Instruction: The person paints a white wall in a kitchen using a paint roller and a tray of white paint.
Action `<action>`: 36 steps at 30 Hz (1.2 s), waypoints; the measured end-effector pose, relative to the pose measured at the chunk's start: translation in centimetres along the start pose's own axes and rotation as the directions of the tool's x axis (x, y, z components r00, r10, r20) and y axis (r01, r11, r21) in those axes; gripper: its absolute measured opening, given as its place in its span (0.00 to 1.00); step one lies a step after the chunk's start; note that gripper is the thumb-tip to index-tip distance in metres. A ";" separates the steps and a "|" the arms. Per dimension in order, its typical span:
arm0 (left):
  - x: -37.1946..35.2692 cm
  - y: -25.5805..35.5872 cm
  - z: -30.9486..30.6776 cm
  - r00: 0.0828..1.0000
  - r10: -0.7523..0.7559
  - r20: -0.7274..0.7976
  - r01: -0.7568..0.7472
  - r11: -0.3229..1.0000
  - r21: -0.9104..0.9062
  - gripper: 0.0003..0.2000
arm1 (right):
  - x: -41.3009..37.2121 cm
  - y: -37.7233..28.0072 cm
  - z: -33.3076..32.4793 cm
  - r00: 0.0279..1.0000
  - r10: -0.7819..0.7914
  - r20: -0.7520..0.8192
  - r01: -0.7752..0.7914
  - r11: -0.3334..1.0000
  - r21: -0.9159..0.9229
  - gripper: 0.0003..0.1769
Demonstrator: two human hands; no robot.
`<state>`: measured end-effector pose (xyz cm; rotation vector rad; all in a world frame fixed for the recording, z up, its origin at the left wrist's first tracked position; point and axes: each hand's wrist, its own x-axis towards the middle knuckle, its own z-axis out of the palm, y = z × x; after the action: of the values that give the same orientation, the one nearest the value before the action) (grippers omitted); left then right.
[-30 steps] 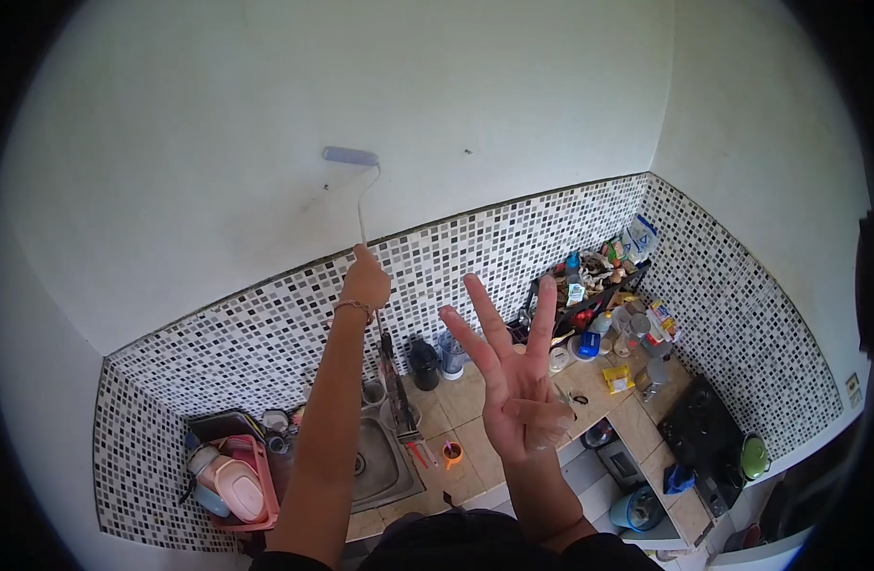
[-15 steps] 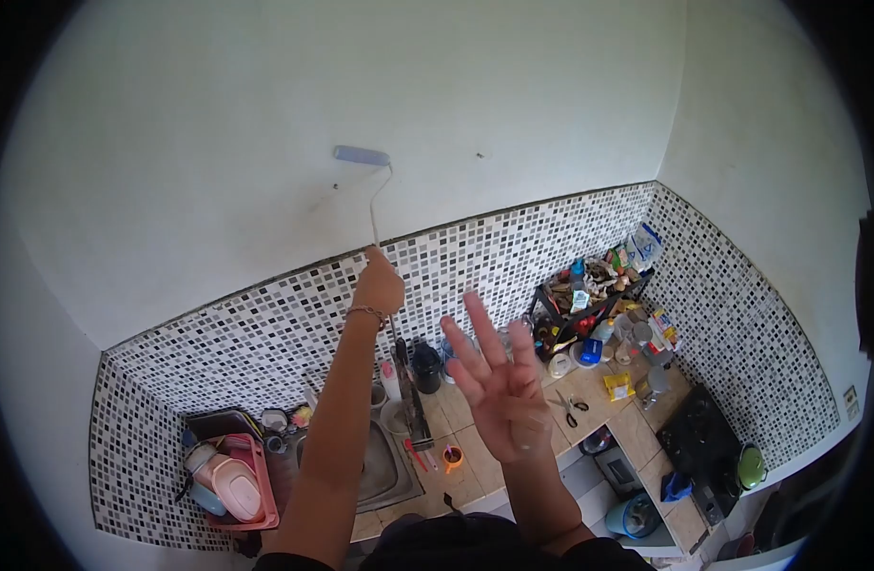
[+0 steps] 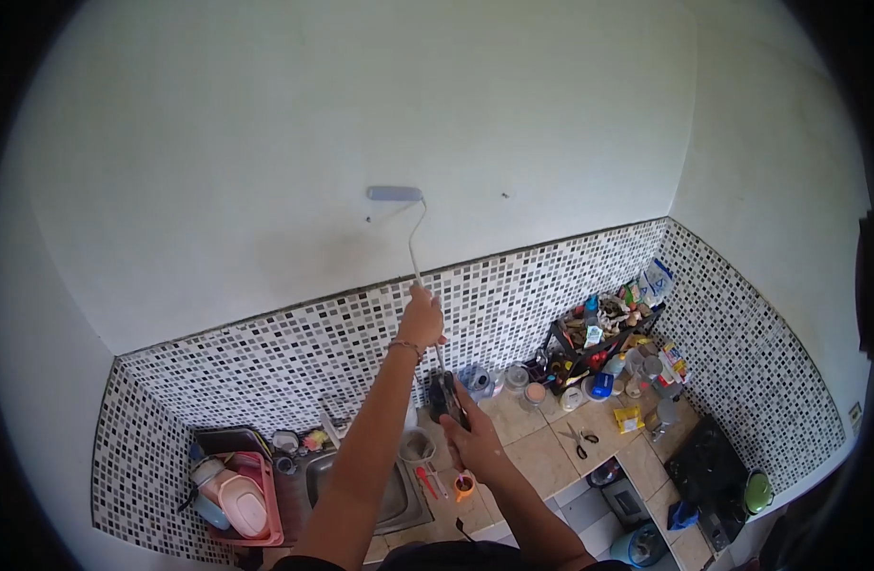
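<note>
A paint roller (image 3: 395, 193) with a pale lilac sleeve rests against the white wall (image 3: 551, 114), above the tiled band. Its thin bent rod runs down to my left hand (image 3: 421, 319), closed around the shaft in front of the tiles. Lower down, my right hand (image 3: 472, 436) is wrapped round the dark lower end of the same roller. Below my hands, an orange cup (image 3: 464, 485) and a red-handled tool (image 3: 425, 481) are on the counter beside the sink.
Pink dish rack (image 3: 275, 500) and metal sink (image 3: 394, 495) lie at left. Scissors (image 3: 579, 441), a yellow packet (image 3: 629, 420) and jars crowd the tiled counter (image 3: 532, 452). A black stove (image 3: 705, 466) with a green pot (image 3: 758, 491) is at right. Two small fixings, one a screw (image 3: 504, 195), stick out of the wall.
My right hand went from open and raised to closed on the roller's dark lower end. My left hand keeps its hold. The view has shifted, so the scene sits lower and further right.
</note>
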<state>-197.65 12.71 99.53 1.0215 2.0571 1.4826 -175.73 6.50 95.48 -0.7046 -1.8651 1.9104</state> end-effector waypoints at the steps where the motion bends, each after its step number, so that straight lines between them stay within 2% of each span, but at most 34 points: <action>1: 0.3 -0.1 -0.2 0.998 -0.036 0.047 0.037 0.999 -0.015 0.19 | 0.3 0.6 0.1 0.995 -0.093 -0.024 0.090 0.992 -0.090 0.34; 2: 0.4 0.1 -0.5 0.993 -0.071 0.094 0.074 0.997 -0.028 0.20 | 0.6 1.1 0.2 0.982 -0.184 -0.047 0.173 0.967 -0.185 0.37; 3: 0.6 -0.2 -1.0 0.991 -0.051 0.125 0.051 0.999 0.003 0.25 | 0.8 1.4 0.4 0.978 -0.201 -0.053 0.187 0.962 -0.197 0.37; 4: 0.7 -0.3 -1.3 0.993 -0.045 0.109 0.047 0.999 -0.013 0.26 | 1.1 1.4 0.7 0.974 -0.219 -0.060 0.202 0.957 -0.207 0.37; 6: 0.6 -0.5 -1.8 0.996 -0.034 0.081 0.037 0.998 -0.041 0.27 | 1.8 1.2 0.5 0.953 -0.288 -0.095 0.239 0.906 -0.350 0.35; 7: 0.5 -0.7 -2.2 0.993 -0.035 0.113 0.036 0.999 -0.010 0.30 | 2.2 1.1 0.3 0.933 -0.343 -0.106 0.275 0.873 -0.402 0.35; 9: -0.4 0.0 -3.0 0.987 -0.049 0.151 0.055 0.998 -0.041 0.32 | 2.3 -0.9 0.5 0.910 -0.390 -0.140 0.304 0.857 -0.416 0.32; 12: -1.1 -0.6 -3.7 0.980 -0.054 0.189 0.065 0.997 -0.050 0.34 | 5.5 -2.6 -0.5 0.769 -0.621 -0.150 0.466 0.706 -0.533 0.31; 13: -1.3 -1.0 -4.0 0.977 -0.057 0.206 0.069 0.996 -0.048 0.33 | 5.8 -4.5 -1.0 0.813 -0.557 -0.169 0.399 0.745 -0.534 0.30; 15: -2.0 -0.9 -5.0 0.964 -0.108 0.242 0.122 0.992 -0.043 0.34 | 6.4 -9.3 -1.4 0.803 -0.574 -0.160 0.406 0.724 -0.558 0.30; 16: -2.2 -1.1 -5.1 0.966 -0.122 0.228 0.133 0.990 -0.036 0.34 | 6.5 -12.1 -1.5 0.831 -0.533 -0.158 0.364 0.736 -0.570 0.30; 18: -2.6 -1.8 -5.3 0.967 -0.153 0.202 0.161 0.987 -0.021 0.35 | 8.6 -15.0 -2.2 0.703 -0.699 -0.128 0.515 0.625 -0.587 0.29; 20: -3.3 -1.8 -5.7 0.956 -0.204 0.211 0.210 0.978 -0.006 0.37 | 10.0 -18.5 -2.7 0.631 -0.770 -0.098 0.565 0.542 -0.622 0.29; 23: -4.4 -2.3 -6.3 0.949 -0.253 0.188 0.261 0.965 -0.017 0.39 | 8.4 -23.0 -2.1 0.772 -0.620 -0.137 0.457 0.692 -0.559 0.28; 26: -5.5 -3.2 -7.5 0.948 -0.250 0.197 0.267 0.962 -0.065 0.40 | 5.5 -24.0 -1.4 0.914 -0.377 -0.152 0.271 0.844 -0.463 0.28; 28: -5.6 -5.0 -8.2 0.942 -0.270 0.197 0.291 0.953 -0.088 0.41 | 8.3 -17.5 -2.9 0.772 -0.627 -0.105 0.474 0.678 -0.562 0.28; 29: -5.9 -5.7 -8.7 0.941 -0.276 0.195 0.298 0.950 -0.092 0.41 | 7.6 -15.4 -2.8 0.778 -0.620 -0.102 0.479 0.691 -0.541 0.28; 31: -6.9 -6.0 -9.6 0.936 -0.301 0.183 0.318 0.945 -0.072 0.41 | 8.9 -10.6 -2.9 0.592 -0.802 -0.080 0.593 0.502 -0.630 0.28; 34: -7.0 -7.4 -10.5 0.926 -0.336 0.169 0.347 0.937 -0.037 0.41 | 8.7 -10.6 -2.6 0.600 -0.796 -0.080 0.578 0.500 -0.645 0.27; 36: -7.6 -6.6 -10.6 0.930 -0.323 0.176 0.332 0.943 -0.026 0.39 | 7.9 -15.3 -2.3 0.709 -0.697 -0.108 0.540 0.636 -0.551 0.27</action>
<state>-202.11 -0.91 96.45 0.7109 1.9408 1.2293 -181.85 13.74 110.03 -0.3632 -2.0217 0.8309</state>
